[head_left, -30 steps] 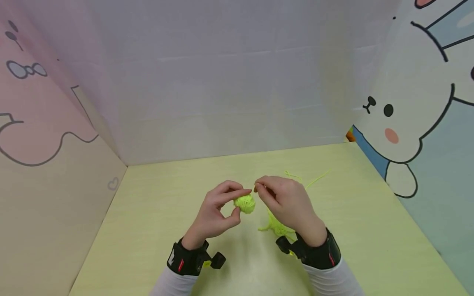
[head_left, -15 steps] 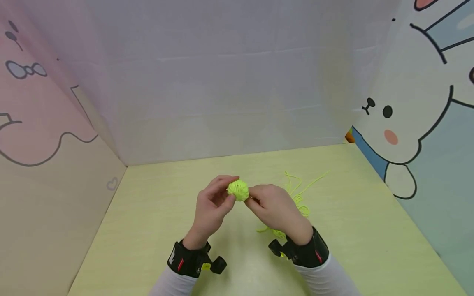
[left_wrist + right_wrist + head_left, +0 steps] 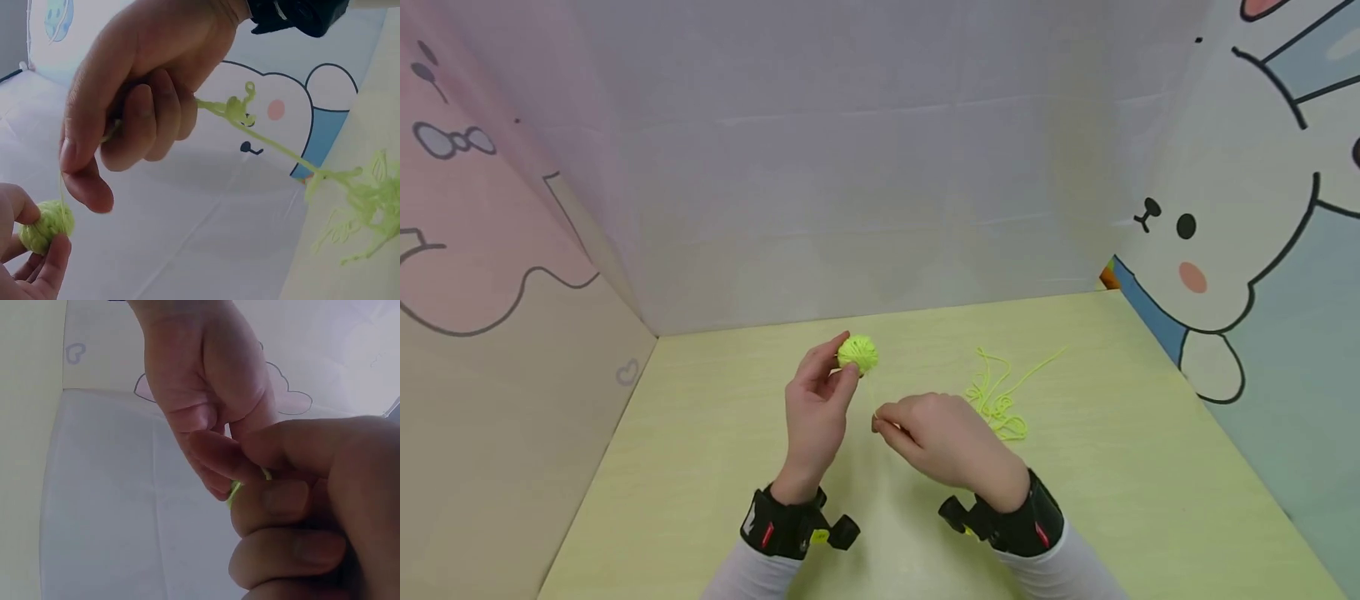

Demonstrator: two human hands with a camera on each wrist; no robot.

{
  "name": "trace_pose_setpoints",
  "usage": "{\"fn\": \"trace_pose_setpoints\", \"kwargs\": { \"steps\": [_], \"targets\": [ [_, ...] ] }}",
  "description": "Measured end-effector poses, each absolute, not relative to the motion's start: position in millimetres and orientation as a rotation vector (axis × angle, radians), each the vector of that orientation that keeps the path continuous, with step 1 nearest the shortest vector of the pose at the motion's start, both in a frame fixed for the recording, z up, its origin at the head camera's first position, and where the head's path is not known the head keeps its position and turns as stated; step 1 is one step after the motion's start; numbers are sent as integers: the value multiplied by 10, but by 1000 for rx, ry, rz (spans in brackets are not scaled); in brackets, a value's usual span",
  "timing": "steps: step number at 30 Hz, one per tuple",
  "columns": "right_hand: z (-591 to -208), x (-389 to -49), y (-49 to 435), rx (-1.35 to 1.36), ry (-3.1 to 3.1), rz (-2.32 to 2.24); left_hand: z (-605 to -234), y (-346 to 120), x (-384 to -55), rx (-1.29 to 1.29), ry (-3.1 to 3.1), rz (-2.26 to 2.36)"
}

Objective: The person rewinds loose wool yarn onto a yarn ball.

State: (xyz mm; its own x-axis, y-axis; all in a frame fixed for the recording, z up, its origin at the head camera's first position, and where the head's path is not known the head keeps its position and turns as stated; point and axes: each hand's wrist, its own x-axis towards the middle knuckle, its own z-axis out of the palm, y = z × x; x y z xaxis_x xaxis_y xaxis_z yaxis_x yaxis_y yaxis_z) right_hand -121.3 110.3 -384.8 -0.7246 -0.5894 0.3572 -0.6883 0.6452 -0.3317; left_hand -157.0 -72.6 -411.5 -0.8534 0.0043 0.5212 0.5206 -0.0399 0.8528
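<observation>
A small ball of neon yellow-green yarn [image 3: 858, 354] is pinched between the thumb and fingers of my left hand [image 3: 817, 410]. My right hand [image 3: 951, 440], lower and to the right, pinches the yarn strand between thumb and forefinger. In the left wrist view the strand [image 3: 61, 187] runs taut from the ball [image 3: 47, 228] up to the right fingertips. More yarn trails out behind the curled right fingers [image 3: 145, 115] toward a loose tangle. In the right wrist view the left hand [image 3: 209, 381] mostly hides the ball.
A loose tangle of the same yarn [image 3: 996, 408] lies on the pale yellow table [image 3: 715, 433] beyond my right hand, one end stretching right. A white back panel [image 3: 865, 192] and side panels with cartoon drawings enclose the table. Black camera straps [image 3: 782, 523] sit on both wrists.
My left hand has moved left and up with the yarn ball. My right hand came in to the ball, then drew down and away from it, holding the strand.
</observation>
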Motion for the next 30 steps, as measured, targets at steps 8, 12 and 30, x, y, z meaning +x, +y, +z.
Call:
{"fn": "trace_pose_setpoints", "kwargs": {
  "steps": [8, 12, 30],
  "targets": [
    [-3799, -1163, 1147, 1094, -2462, 694, -4203, -721, -1643, -734, -2096, -1456],
    [-3761, -1167, 1217, 1076, -2342, 731, -4249, -710, -1668, -900, -2194, -1232],
    [-3732, -1271, 1469, 819, -2273, 781, -4242, -650, -1581, -1512, -2049, -1072]
  ]
}}
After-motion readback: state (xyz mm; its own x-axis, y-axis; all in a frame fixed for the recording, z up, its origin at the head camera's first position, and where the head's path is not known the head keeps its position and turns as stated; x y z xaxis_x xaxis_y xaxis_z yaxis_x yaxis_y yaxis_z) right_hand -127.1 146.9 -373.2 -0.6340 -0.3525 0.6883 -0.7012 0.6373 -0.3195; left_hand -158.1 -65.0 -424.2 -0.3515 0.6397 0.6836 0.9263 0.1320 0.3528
